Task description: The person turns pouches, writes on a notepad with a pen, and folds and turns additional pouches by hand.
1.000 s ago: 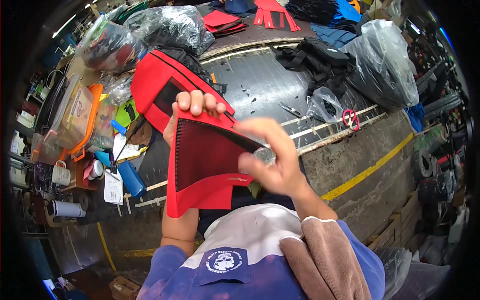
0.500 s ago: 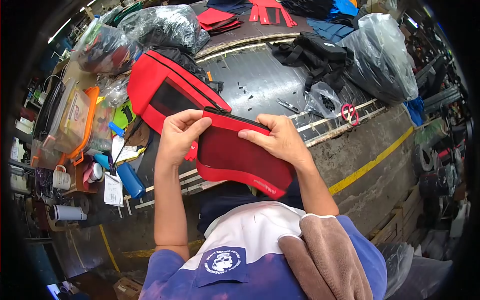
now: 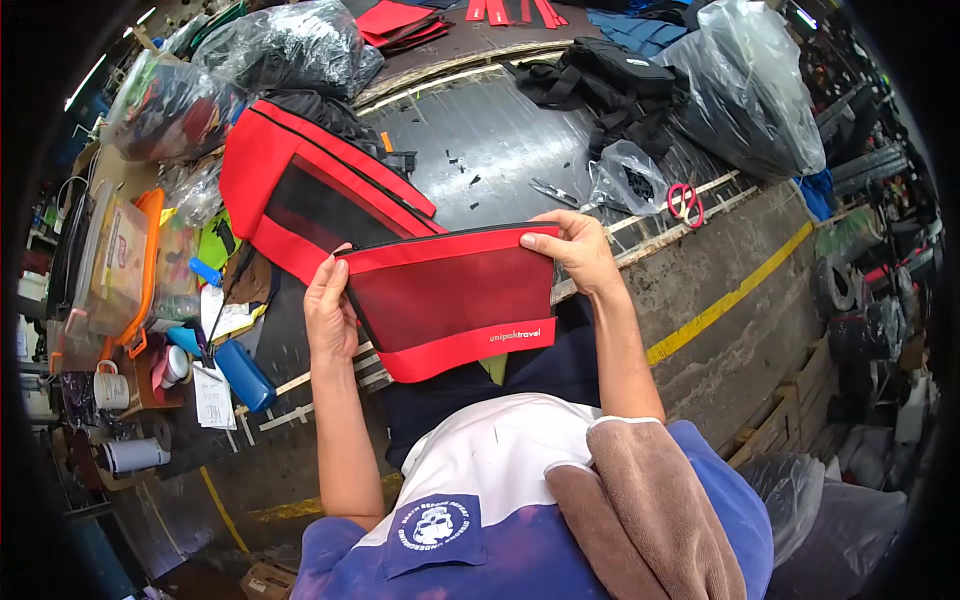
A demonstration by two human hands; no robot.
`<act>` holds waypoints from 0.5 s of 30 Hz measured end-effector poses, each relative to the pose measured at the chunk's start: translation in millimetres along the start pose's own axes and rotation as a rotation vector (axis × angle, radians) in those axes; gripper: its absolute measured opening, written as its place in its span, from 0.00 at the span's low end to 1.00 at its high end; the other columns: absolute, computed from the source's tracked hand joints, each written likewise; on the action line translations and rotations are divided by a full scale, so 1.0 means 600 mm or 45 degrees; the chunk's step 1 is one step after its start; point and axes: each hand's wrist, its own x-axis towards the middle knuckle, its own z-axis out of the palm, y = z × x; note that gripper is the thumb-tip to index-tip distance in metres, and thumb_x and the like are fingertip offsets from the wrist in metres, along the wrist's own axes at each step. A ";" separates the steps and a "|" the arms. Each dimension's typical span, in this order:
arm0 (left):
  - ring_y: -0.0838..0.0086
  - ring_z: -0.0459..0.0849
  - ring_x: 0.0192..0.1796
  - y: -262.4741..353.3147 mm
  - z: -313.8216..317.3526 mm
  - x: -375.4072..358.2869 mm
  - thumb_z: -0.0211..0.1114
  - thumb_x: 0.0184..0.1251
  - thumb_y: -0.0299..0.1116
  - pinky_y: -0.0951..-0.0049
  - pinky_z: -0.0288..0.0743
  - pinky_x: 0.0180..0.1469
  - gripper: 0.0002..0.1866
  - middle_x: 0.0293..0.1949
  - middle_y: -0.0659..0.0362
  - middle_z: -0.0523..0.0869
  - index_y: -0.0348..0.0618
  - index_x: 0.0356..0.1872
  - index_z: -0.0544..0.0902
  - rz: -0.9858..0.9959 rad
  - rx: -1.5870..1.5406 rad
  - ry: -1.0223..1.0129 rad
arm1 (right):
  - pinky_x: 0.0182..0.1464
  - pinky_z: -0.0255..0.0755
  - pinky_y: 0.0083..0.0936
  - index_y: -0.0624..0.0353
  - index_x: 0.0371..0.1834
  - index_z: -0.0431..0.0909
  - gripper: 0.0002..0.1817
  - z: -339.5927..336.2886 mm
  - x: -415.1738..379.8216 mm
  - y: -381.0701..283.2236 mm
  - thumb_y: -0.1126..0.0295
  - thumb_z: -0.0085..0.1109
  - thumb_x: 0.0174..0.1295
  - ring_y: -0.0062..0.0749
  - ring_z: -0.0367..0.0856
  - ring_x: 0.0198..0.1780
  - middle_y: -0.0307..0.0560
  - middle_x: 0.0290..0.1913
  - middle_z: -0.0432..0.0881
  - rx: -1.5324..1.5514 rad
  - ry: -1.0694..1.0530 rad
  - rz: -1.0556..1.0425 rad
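Note:
A red pouch (image 3: 455, 290) with a dark mesh panel, a black zipper edge on top and the print "unipaktravel" is stretched flat between my hands. My left hand (image 3: 332, 310) pinches its upper left corner. The upper right corner is pinched by my right hand (image 3: 577, 250). Behind the pouch, a larger red bag (image 3: 252, 190) with a black mesh window lies on the dark work table (image 3: 430, 130), and the pouch overlaps its near end.
Scissors with pink handles (image 3: 685, 204), small metal snips (image 3: 553, 192), a black bag (image 3: 610, 75) and a grey plastic sack (image 3: 750, 95) are on the right. To the left are a clear bin with an orange rim (image 3: 145, 270), a blue case (image 3: 245, 375) and a mug (image 3: 111, 386).
My hands have moved apart to the pouch's two upper corners. The pouch has turned more level and is now spread flat, with its print readable. The whole view has shifted slightly.

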 end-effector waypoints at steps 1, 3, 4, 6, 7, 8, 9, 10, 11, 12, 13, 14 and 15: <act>0.91 0.84 0.29 -0.009 -0.014 0.003 0.75 0.76 0.33 0.88 0.67 0.25 0.05 0.37 0.68 0.93 0.47 0.47 0.92 0.010 -0.001 -0.002 | 0.46 0.84 0.22 0.66 0.51 0.90 0.13 0.000 0.001 0.005 0.72 0.78 0.67 0.21 0.89 0.41 0.44 0.43 0.94 0.057 0.026 -0.005; 0.91 0.83 0.26 -0.015 -0.028 0.006 0.76 0.76 0.34 0.88 0.65 0.21 0.05 0.36 0.69 0.93 0.49 0.47 0.91 0.035 -0.004 -0.001 | 0.46 0.84 0.22 0.66 0.51 0.89 0.13 -0.003 0.002 0.007 0.73 0.78 0.66 0.22 0.90 0.41 0.45 0.43 0.94 0.087 0.036 0.030; 0.91 0.83 0.26 -0.016 -0.035 0.009 0.76 0.76 0.34 0.88 0.65 0.21 0.05 0.36 0.69 0.93 0.49 0.47 0.91 0.033 -0.004 0.003 | 0.46 0.84 0.21 0.66 0.51 0.89 0.13 -0.003 0.003 0.007 0.74 0.78 0.66 0.22 0.90 0.42 0.45 0.43 0.94 0.118 0.043 0.059; 0.91 0.83 0.26 -0.020 -0.048 0.014 0.76 0.76 0.34 0.87 0.66 0.21 0.05 0.36 0.69 0.93 0.49 0.47 0.91 0.065 0.018 0.001 | 0.47 0.84 0.21 0.66 0.52 0.89 0.13 -0.003 0.004 0.010 0.75 0.78 0.66 0.22 0.90 0.42 0.46 0.43 0.94 0.153 0.049 0.094; 0.90 0.84 0.26 -0.020 -0.050 0.013 0.76 0.76 0.34 0.87 0.67 0.21 0.05 0.37 0.69 0.94 0.49 0.48 0.91 0.080 0.030 -0.003 | 0.46 0.83 0.20 0.67 0.52 0.89 0.13 -0.002 0.005 0.011 0.76 0.77 0.66 0.22 0.90 0.41 0.46 0.42 0.94 0.206 0.050 0.087; 0.90 0.84 0.26 -0.021 -0.050 0.013 0.76 0.76 0.34 0.87 0.67 0.21 0.05 0.37 0.69 0.94 0.49 0.48 0.91 0.078 0.031 -0.002 | 0.45 0.83 0.18 0.67 0.53 0.89 0.13 -0.002 0.006 0.011 0.76 0.76 0.67 0.21 0.90 0.40 0.46 0.42 0.94 0.257 0.052 0.077; 0.91 0.83 0.25 -0.022 -0.049 0.014 0.76 0.76 0.33 0.87 0.66 0.21 0.05 0.36 0.69 0.94 0.49 0.47 0.91 0.071 0.030 -0.006 | 0.44 0.82 0.16 0.67 0.54 0.88 0.13 -0.001 0.006 0.010 0.77 0.75 0.67 0.20 0.90 0.40 0.45 0.42 0.93 0.309 0.054 0.067; 0.91 0.83 0.25 -0.022 -0.049 0.014 0.76 0.76 0.33 0.87 0.66 0.20 0.04 0.36 0.68 0.94 0.49 0.47 0.91 0.066 0.029 -0.010 | 0.44 0.82 0.16 0.67 0.54 0.88 0.13 -0.001 0.005 0.010 0.77 0.75 0.67 0.20 0.90 0.40 0.45 0.42 0.93 0.310 0.056 0.067; 0.91 0.83 0.25 -0.023 -0.048 0.014 0.75 0.76 0.32 0.87 0.65 0.20 0.04 0.36 0.68 0.94 0.49 0.47 0.91 0.061 0.029 -0.013 | 0.43 0.82 0.16 0.67 0.54 0.88 0.13 0.001 0.004 0.011 0.77 0.75 0.68 0.20 0.89 0.39 0.45 0.42 0.93 0.338 0.073 0.059; 0.91 0.83 0.25 -0.022 -0.044 0.013 0.75 0.76 0.32 0.87 0.65 0.20 0.04 0.36 0.68 0.94 0.49 0.47 0.91 0.060 0.030 -0.013 | 0.42 0.81 0.15 0.67 0.54 0.89 0.13 0.006 0.002 0.007 0.77 0.75 0.68 0.19 0.89 0.39 0.45 0.42 0.93 0.366 0.090 0.050; 0.90 0.83 0.25 -0.020 -0.037 0.009 0.75 0.76 0.32 0.87 0.67 0.22 0.04 0.37 0.67 0.94 0.48 0.46 0.91 0.058 0.012 0.020 | 0.41 0.80 0.14 0.67 0.54 0.89 0.13 0.009 0.001 0.005 0.76 0.75 0.68 0.18 0.89 0.38 0.44 0.42 0.94 0.393 0.108 0.042; 0.89 0.84 0.26 -0.018 -0.028 0.006 0.75 0.76 0.32 0.86 0.70 0.24 0.04 0.37 0.67 0.94 0.47 0.46 0.91 0.057 -0.006 0.054 | 0.41 0.80 0.14 0.67 0.54 0.89 0.13 0.006 0.002 0.007 0.76 0.75 0.68 0.18 0.89 0.38 0.44 0.42 0.94 0.394 0.108 0.042; 0.88 0.84 0.27 -0.017 -0.024 0.005 0.75 0.76 0.31 0.86 0.72 0.25 0.04 0.38 0.66 0.94 0.47 0.46 0.91 0.056 -0.024 0.088 | 0.40 0.79 0.14 0.66 0.54 0.89 0.13 0.002 0.004 0.013 0.76 0.74 0.68 0.18 0.89 0.38 0.44 0.41 0.93 0.385 0.109 0.049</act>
